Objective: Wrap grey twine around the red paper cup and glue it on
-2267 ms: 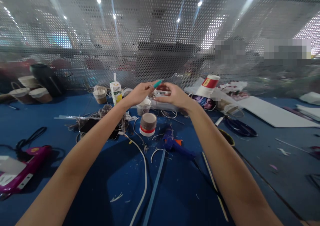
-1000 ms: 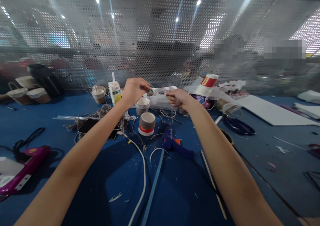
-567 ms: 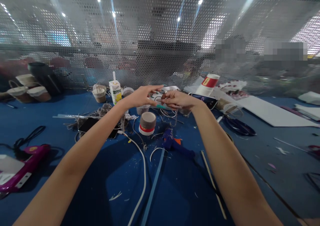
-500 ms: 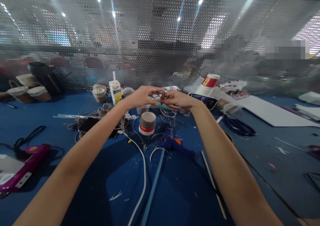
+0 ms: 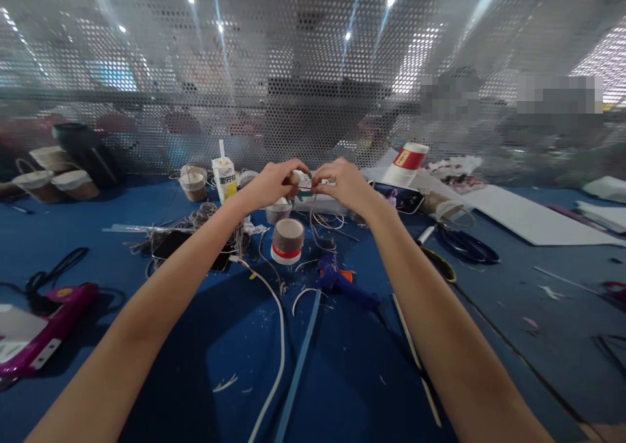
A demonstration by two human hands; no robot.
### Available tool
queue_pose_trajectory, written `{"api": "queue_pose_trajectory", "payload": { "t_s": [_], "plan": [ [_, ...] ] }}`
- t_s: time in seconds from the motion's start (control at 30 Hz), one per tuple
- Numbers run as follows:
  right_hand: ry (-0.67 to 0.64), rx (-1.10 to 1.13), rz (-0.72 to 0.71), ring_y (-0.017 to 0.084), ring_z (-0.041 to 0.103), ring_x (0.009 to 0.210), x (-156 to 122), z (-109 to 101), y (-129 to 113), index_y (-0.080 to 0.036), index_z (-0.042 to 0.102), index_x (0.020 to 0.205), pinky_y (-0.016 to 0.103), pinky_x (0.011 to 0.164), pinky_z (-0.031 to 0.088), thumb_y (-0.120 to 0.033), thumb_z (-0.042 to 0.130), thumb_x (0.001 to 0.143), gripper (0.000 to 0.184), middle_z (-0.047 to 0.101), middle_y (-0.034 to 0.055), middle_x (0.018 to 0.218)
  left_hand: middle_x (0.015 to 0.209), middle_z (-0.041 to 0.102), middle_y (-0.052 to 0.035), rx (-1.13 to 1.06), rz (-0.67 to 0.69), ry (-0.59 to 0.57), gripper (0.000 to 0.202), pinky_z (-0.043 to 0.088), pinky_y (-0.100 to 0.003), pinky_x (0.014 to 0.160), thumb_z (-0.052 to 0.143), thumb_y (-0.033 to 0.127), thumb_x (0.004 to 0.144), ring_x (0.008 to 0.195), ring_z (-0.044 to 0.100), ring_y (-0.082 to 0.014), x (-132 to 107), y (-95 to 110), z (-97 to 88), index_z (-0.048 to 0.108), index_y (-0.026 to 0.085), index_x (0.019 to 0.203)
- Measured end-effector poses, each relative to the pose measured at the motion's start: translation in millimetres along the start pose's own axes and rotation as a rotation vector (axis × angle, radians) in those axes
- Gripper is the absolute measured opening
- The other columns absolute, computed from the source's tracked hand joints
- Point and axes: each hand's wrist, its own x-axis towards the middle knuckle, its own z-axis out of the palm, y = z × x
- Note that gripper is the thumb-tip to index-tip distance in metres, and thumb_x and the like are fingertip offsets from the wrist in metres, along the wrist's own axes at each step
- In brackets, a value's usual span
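Observation:
Both arms reach far out over the blue table (image 5: 147, 299). My left hand (image 5: 274, 183) and my right hand (image 5: 342, 183) meet fingertip to fingertip above a small brown paper cup (image 5: 278, 211). Their fingers are curled and pinched on a small teal piece (image 5: 304, 194), with thin pale cord hanging below it. A brown cup with a red band (image 5: 287, 241) lies just nearer me. A blue glue gun (image 5: 342, 283) rests in front of that.
A milk carton with a straw (image 5: 225, 177), a red-and-white paper cup (image 5: 408, 164), a phone (image 5: 401, 198), scissors (image 5: 464, 247), a magenta tool (image 5: 39, 338) at left, baskets (image 5: 49, 182), white cord (image 5: 278, 338), a blue strip (image 5: 298, 365) and a perforated screen (image 5: 313, 71) behind.
The hands met, parted, then came together again. The left hand's fingers, stretched out half a second ago, have curled in, and both hands have risen slightly.

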Motion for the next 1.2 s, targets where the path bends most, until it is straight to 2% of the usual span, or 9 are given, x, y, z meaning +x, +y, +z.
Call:
{"api": "queue_pose_trajectory", "payload": {
  "t_s": [0.13, 0.33, 0.4, 0.5, 0.63, 0.87, 1.03, 1.13, 1.2],
  "plan": [
    [0.139, -0.093, 0.011, 0.032, 0.044, 0.114, -0.5, 6.4, 6.8, -0.021, 0.063, 0.073, 0.055, 0.101, 0.027, -0.017, 0.060, 0.081, 0.009, 0.064, 0.0087, 0.110, 0.060, 0.060, 0.0060, -0.006, 0.031, 0.023, 0.034, 0.048, -0.020, 0.061, 0.054, 0.009, 0.081, 0.058, 0.063, -0.0091, -3.7, 2.4, -20.3, 0.055, 0.020, 0.113],
    [0.282, 0.007, 0.140, 0.033, 0.044, 0.112, -1.6, 9.3, 15.1, -0.019, 0.057, 0.075, 0.051, 0.097, 0.034, -0.028, 0.070, 0.074, 0.016, 0.055, 0.0132, 0.102, 0.075, 0.063, 0.0022, -0.045, -0.001, 0.496, 0.027, 0.054, -0.026, 0.070, 0.053, 0.026, 0.090, 0.070, 0.067, -0.0122, -9.7, 18.4, -56.9, 0.053, 0.027, 0.116],
    [0.312, 0.118, 0.180, 0.029, 0.050, 0.102, 0.7, 6.1, 12.6, -0.019, 0.054, 0.070, 0.046, 0.091, 0.040, -0.041, 0.069, 0.075, 0.027, 0.056, 0.0103, 0.090, 0.072, 0.062, 0.0023, -0.047, -0.017, 0.438, 0.027, 0.055, -0.028, 0.072, 0.055, 0.028, 0.089, 0.068, 0.066, -0.0126, -12.7, 24.1, -59.6, 0.056, 0.026, 0.116],
    [0.322, 0.355, 0.231, 0.019, 0.054, 0.073, 4.6, -3.8, 5.0, -0.021, 0.048, 0.063, 0.034, 0.069, 0.046, -0.057, 0.043, 0.088, 0.045, 0.052, 0.0049, 0.069, 0.064, 0.062, 0.0028, -0.038, -0.053, 0.123, 0.027, 0.055, -0.029, 0.070, 0.060, 0.020, 0.083, 0.062, 0.066, -0.0130, -14.9, 25.4, -51.7, 0.065, 0.026, 0.109],
    [0.305, 0.763, 0.269, 0.010, 0.042, 0.049, 4.4, -21.0, -6.9, -0.022, 0.039, 0.060, 0.026, 0.049, 0.037, -0.056, 0.032, 0.091, 0.046, 0.046, 0.0005, 0.058, 0.061, 0.067, 0.0008, -0.017, -0.136, -0.198, 0.023, 0.053, -0.028, 0.061, 0.058, 0.012, 0.076, 0.054, 0.063, -0.0132, -12.8, 11.2, -31.3, 0.075, 0.023, 0.086],
    [0.184, 1.065, 0.333, 0.008, 0.027, 0.039, -52.8, -29.4, -18.8, -0.022, 0.028, 0.047, 0.024, 0.038, 0.027, -0.052, 0.042, 0.089, 0.053, 0.030, -0.0031, 0.044, 0.060, 0.064, -0.0032, 0.199, -0.219, -0.117, 0.021, 0.049, -0.027, 0.064, 0.051, 0.019, 0.077, 0.056, 0.062, -0.0149, -21.5, -15.4, -5.3, 0.069, 0.017, 0.068],
    [0.116, 1.110, 0.451, 0.009, 0.030, 0.035, -118.7, -0.4, 21.0, -0.021, 0.038, 0.049, 0.022, 0.032, 0.026, -0.052, 0.034, 0.094, 0.055, 0.031, -0.0040, 0.041, 0.091, 0.065, -0.0105, 0.220, -0.160, -0.034, 0.032, 0.049, -0.035, 0.082, 0.049, 0.041, 0.084, 0.085, 0.063, -0.0226, -45.4, -22.2, 14.5, 0.067, 0.015, 0.091],
    [0.061, 1.078, 0.529, 0.012, 0.061, 0.070, -137.2, 22.7, 54.2, -0.014, 0.061, 0.101, 0.028, 0.061, 0.053, -0.041, 0.052, 0.093, 0.029, 0.064, 0.0023, 0.088, 0.115, 0.057, -0.0147, 0.118, -0.175, -0.028, 0.055, 0.047, -0.038, 0.090, 0.057, 0.049, 0.077, 0.100, 0.060, -0.0259, -61.6, -25.2, 29.5, 0.056, 0.014, 0.119],
    [0.020, 1.040, 0.559, 0.020, 0.062, 0.098, -139.8, 33.9, 70.5, -0.016, 0.056, 0.120, 0.041, 0.081, 0.055, -0.036, 0.057, 0.092, 0.035, 0.060, 0.0083, 0.118, 0.130, 0.049, -0.0145, 0.024, -0.169, -0.019, 0.067, 0.045, -0.040, 0.095, 0.061, 0.049, 0.074, 0.109, 0.057, -0.0277, -69.8, -26.2, 37.1, 0.045, 0.018, 0.132]
  ]
}}
